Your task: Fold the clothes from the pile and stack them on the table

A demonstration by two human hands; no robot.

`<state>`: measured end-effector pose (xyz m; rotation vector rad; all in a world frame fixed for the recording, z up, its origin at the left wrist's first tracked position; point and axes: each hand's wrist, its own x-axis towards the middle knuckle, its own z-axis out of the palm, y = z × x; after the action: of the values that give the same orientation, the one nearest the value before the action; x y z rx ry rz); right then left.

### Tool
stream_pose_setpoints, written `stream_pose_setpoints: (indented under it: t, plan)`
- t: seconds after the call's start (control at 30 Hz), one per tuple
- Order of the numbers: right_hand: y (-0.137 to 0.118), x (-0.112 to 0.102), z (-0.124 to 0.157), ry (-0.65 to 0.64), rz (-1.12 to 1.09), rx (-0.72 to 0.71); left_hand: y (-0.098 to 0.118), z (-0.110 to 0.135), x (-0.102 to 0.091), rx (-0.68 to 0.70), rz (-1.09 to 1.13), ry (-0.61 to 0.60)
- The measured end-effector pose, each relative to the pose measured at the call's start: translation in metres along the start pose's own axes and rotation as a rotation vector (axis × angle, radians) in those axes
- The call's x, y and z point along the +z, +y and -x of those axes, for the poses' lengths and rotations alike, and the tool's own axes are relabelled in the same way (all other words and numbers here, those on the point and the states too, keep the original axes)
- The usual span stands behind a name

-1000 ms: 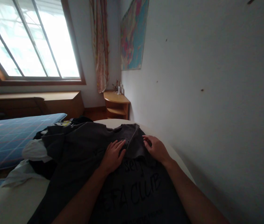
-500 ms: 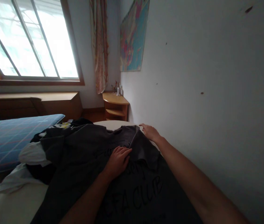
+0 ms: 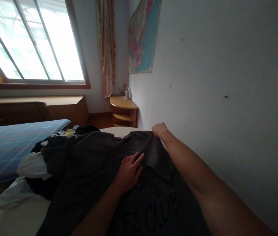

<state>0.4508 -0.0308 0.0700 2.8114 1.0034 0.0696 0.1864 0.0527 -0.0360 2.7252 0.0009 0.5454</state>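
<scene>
A dark grey T-shirt (image 3: 92, 170) with black lettering lies spread out in front of me, its collar at the far end. Its right sleeve is folded inward over the chest. My left hand (image 3: 130, 170) rests on the chest beside the folded sleeve, fingers apart and pressing lightly on the cloth. At the far right shoulder, my right hand (image 3: 160, 129) is closed on the edge of the T-shirt, with the fabric drawn up toward it. Its fingertips are partly hidden.
Crumpled white and black clothes (image 3: 32, 167) lie left of the shirt on a pale surface (image 3: 23, 216). A blue checked mattress (image 3: 18, 141) stands beyond them. The wall (image 3: 215, 137) runs close along the right. A wooden corner shelf (image 3: 124, 103) and a desk (image 3: 62, 100) are at the back.
My right hand has closed on the shoulder edge and pulled it slightly up and to the right. My left hand has shifted a little rightward, its fingers spread wider.
</scene>
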Motion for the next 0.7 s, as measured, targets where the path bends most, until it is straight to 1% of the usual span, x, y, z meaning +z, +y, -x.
stream_pose_setpoints:
  t: [0.1, 0.2, 0.3, 0.37, 0.5, 0.57, 0.63, 0.7]
  plan:
    - [-0.001, 0.01, -0.006, 0.014, -0.051, 0.093, 0.0, 0.0, 0.0, 0.007, -0.041, -0.025]
    - [0.003, 0.028, -0.007, 0.013, -0.144, 0.194, 0.001, 0.001, 0.001, -0.009, -0.072, -0.033]
    - [0.011, 0.048, -0.006, -0.007, -0.259, 0.259, 0.001, 0.0, 0.003, -0.024, -0.074, -0.022]
    - [0.018, 0.057, -0.005, -0.031, -0.327, 0.266, 0.0, 0.0, 0.005, -0.025, -0.064, 0.002]
    - [0.029, 0.068, -0.001, -0.079, -0.433, 0.215, -0.002, -0.001, 0.009, -0.079, -0.065, 0.026]
    - [0.031, 0.072, 0.001, -0.058, -0.463, 0.216, -0.003, -0.002, 0.01, -0.11, -0.058, 0.032]
    - [0.033, 0.076, 0.004, -0.008, -0.48, 0.252, -0.003, -0.003, 0.011, -0.128, -0.052, 0.029]
    - [0.032, 0.082, 0.006, 0.041, -0.497, 0.291, -0.002, -0.003, 0.01, -0.131, -0.055, -0.005]
